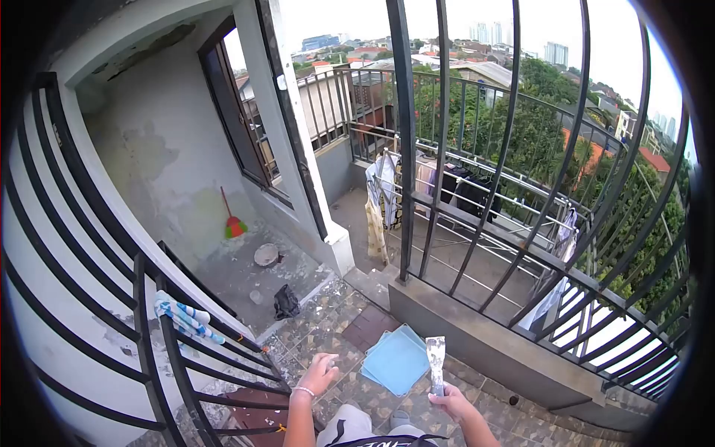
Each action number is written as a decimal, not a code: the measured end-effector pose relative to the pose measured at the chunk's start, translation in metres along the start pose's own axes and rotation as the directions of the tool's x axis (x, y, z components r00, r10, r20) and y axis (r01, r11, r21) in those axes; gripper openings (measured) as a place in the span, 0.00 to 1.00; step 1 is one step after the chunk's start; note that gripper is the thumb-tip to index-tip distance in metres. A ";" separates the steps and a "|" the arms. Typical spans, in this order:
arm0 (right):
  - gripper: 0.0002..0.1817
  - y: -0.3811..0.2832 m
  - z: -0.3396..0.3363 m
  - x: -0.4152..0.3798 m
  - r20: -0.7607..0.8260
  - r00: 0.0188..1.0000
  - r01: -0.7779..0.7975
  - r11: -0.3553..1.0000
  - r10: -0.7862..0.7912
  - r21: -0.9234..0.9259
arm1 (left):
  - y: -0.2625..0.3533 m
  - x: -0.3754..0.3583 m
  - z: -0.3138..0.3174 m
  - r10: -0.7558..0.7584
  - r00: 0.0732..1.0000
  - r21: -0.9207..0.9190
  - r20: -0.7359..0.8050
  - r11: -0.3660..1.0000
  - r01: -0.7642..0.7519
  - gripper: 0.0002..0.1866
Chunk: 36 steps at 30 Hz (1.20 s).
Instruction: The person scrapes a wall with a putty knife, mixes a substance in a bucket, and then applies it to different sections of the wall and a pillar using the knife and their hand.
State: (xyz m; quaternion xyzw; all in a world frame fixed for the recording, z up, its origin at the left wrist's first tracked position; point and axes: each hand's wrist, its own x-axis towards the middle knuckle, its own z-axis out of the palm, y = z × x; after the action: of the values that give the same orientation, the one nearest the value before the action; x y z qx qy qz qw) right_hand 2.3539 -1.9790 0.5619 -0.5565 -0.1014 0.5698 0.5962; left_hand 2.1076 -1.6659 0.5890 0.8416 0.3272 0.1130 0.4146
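Note:
My right hand [453, 404] is closed round the handle of a putty knife [436, 357]. Its wide blade points up and away from me and carries whitish smears. Off to the left, my left hand [320, 375] is raised, with a bracelet at the wrist. Its fingers are loosely curled, with a gap between them and the thumb, and I see nothing held in it. Between and beyond my hands, light blue square sheets [397, 360] lie overlapped on the tiled floor [328, 339].
Black railings [149, 320] stand close on my left, a cloth [186, 316] draped over them. Down the steps are a black plastic bag [286, 302], a round bucket [267, 255] and a red-green broom [234, 226]. Beyond the right-hand bars [406, 149] stands a laundry rack [477, 238].

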 end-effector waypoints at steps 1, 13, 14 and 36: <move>0.18 -0.005 0.007 0.025 0.026 1.000 0.000 0.998 0.001 -0.061 | -0.020 0.000 -0.006 -0.016 1.000 -0.018 0.013 1.000 0.017 0.23; 0.21 -0.073 0.175 0.259 0.093 0.992 -0.063 0.966 0.089 -0.251 | -0.171 0.098 -0.172 -0.151 0.931 -0.047 -0.332 0.989 0.144 0.19; 0.20 -0.080 0.186 0.271 0.092 0.992 -0.063 0.970 0.087 -0.236 | -0.146 0.112 -0.192 -0.200 0.917 -0.085 -0.345 0.980 0.181 0.18; 0.20 -0.213 0.240 0.457 -0.208 0.978 -0.042 0.972 -0.007 -0.230 | -0.200 0.348 -0.280 -0.062 0.974 -0.218 -0.216 0.976 0.014 0.19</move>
State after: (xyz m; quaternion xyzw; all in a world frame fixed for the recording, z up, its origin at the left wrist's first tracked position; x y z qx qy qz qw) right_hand 2.4441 -1.4283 0.5799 -0.6799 -0.0998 0.4980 0.5290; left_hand 2.1512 -1.1787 0.5828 0.7675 0.3735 0.2329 0.4661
